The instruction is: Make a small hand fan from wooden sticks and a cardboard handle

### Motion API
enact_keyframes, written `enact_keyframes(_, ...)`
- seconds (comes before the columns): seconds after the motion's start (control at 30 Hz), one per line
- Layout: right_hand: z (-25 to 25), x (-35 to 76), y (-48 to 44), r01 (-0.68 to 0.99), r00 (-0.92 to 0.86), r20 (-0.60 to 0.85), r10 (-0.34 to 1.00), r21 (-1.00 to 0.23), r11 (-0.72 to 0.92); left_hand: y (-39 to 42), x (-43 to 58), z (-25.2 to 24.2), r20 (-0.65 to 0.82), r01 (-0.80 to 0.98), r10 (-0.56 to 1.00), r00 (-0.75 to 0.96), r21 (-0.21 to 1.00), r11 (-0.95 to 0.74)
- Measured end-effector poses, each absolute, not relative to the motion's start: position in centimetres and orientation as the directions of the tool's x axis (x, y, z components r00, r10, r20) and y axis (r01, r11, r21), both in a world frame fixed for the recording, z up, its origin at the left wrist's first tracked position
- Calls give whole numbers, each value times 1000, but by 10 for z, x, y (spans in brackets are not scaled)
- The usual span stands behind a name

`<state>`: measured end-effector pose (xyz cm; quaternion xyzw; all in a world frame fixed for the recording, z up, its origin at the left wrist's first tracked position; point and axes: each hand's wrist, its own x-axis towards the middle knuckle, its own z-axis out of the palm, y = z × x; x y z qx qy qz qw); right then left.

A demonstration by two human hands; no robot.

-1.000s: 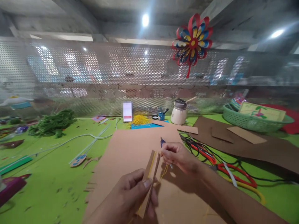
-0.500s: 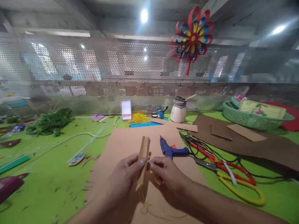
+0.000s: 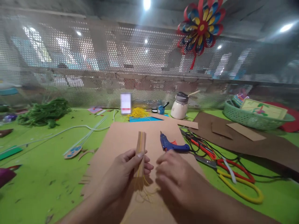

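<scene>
My left hand (image 3: 129, 168) grips a narrow folded cardboard strip (image 3: 141, 140), thumb on its face and fingertips showing past its right edge. A yellow thread (image 3: 140, 146) runs along the strip's length, and loose yellow strands (image 3: 145, 189) trail from its lower end. Just to the right, apart from the strip, my right hand (image 3: 174, 177) is blurred, with its fingers curled inward; what they hold, if anything, is hidden. Beneath both hands lies a large brown cardboard sheet (image 3: 123, 132). A blue glue gun (image 3: 174, 146) rests beyond my right hand.
Scissors with red handles (image 3: 243, 171) and yellow-handled scissors (image 3: 245, 188) lie at right among black cord. Brown card (image 3: 203, 124) and a green basket (image 3: 257, 119) are behind them. A white jar (image 3: 179, 109), yellow thread pile (image 3: 140, 113) and green strings (image 3: 46, 113) stand farther back.
My right hand has moved away from the strip, to the right, and turned its back upward. The strip has shifted slightly left in my left hand, and the camera view has tilted down.
</scene>
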<state>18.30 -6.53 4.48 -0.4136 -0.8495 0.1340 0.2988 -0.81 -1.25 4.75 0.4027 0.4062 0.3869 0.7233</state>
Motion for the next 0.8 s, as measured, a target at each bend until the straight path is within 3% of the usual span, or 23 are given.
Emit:
enact_keyframes(0.1,56,196,-50,616,-206,325,923,-690,380,-18,-2,36,-317,-186,874,367,896,403)
enact_keyframes(0.2,58,191,-33,423,-72,110,991,-897,130,-24,7,29,-329,-189,879,346,893,409)
enact_keyframes(0.27,55,182,-25,272,-35,28,999,-962,37,-27,12,27,-323,-202,879,350,890,408)
enact_keyframes(0.57,44,165,-13,-9,7,-20,1000,-1000,-20,-28,10,25,-344,-188,851,397,877,443)
enact_keyframes(0.8,40,165,-8,-81,63,6,998,-997,11,-27,7,26,-355,-242,822,445,836,492)
